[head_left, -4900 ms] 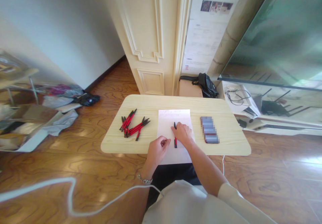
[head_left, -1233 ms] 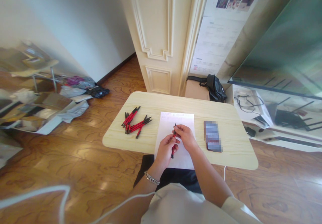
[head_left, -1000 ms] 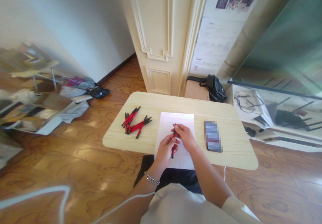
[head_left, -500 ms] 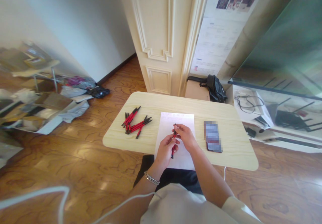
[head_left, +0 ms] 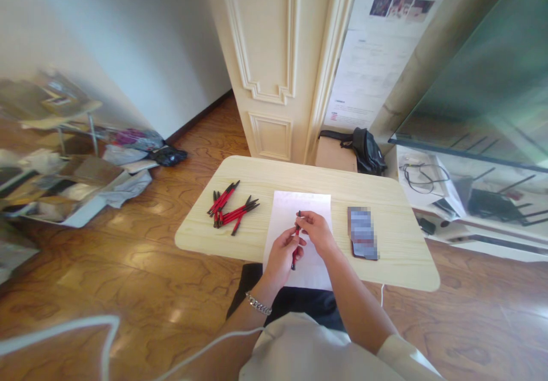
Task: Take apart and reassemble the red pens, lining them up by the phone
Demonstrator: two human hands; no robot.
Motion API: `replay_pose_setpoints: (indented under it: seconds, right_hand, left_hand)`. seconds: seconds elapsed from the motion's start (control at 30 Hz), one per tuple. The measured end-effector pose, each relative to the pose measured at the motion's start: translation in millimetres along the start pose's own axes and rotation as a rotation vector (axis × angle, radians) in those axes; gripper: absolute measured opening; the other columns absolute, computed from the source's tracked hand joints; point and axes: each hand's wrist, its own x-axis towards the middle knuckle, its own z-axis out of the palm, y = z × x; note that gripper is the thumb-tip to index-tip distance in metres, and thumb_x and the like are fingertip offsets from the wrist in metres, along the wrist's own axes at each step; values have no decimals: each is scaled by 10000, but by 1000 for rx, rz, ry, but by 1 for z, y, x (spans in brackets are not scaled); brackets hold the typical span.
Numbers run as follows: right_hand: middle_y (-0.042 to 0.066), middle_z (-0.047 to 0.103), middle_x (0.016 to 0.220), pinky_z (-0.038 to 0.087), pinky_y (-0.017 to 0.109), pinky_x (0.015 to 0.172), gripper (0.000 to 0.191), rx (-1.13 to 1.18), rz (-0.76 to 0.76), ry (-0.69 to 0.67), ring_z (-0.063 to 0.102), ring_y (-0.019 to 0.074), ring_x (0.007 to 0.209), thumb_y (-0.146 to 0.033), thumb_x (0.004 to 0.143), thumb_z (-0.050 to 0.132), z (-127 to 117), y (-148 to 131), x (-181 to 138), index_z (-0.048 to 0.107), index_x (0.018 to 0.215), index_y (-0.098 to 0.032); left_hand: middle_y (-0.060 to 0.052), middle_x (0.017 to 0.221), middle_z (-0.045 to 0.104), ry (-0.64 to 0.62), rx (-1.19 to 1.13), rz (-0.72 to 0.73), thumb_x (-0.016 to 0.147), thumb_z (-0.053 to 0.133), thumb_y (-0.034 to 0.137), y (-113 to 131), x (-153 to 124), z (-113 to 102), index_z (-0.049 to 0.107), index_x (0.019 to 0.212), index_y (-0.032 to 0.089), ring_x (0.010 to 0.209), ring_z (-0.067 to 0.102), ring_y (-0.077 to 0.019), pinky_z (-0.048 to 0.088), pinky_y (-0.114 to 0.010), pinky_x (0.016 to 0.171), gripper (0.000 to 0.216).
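Note:
A red pen with black ends (head_left: 294, 260) is held between my two hands over a white sheet of paper (head_left: 278, 212). My left hand (head_left: 281, 256) is closed around the red barrel, and the lower black end sticks out below its fingers. With thumb and fingers pinched, my right hand (head_left: 317, 231) grips the black upper part of the same pen; the fingers partly hide it. Left of the paper, several similar red and black pens (head_left: 233, 215) lie in a loose, overlapping pile.
A phone (head_left: 363, 233), its screen pixelated, lies right of the paper on the light wooden table (head_left: 394, 198). Behind the table are a cabinet panel (head_left: 269, 135) and a black bag (head_left: 366, 149). Boxes and plastic bags (head_left: 128, 155) clutter the floor at left.
My right fingers have shifted slightly at the pen's upper end, and a little more red barrel shows between the hands. My left hand, the pile of pens and the phone stay put.

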Motion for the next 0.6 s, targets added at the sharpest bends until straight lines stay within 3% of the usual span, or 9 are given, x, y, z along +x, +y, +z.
replay_pose_setpoints:
  seconds: [0.33,0.5,0.6]
  right_hand:
    - [75,710,867,430,253,621,409,8,41,34,635,161,754,-422,675,681,-1,-18,13,660,997,-171]
    - [67,705,836,462,240,624,407,105,40,70,614,121,657,-406,646,718,0,-22,32,674,965,-157]
    - [54,697,802,475,243,627,354,0,26,85,609,119,632,-395,673,691,6,-20,42,684,926,-147]
  left_hand:
    - [4,705,574,-14,31,-21,762,664,383,5,-7,-3,584,1152,158,465,479,-62,271,-200,424,458]
    - [4,705,571,4,48,-23,774,649,378,7,-15,-11,577,1143,156,469,478,-64,278,-195,420,437]
    - [0,722,571,19,42,-21,784,641,392,8,-22,-19,566,1153,159,474,479,-66,271,-189,405,444]
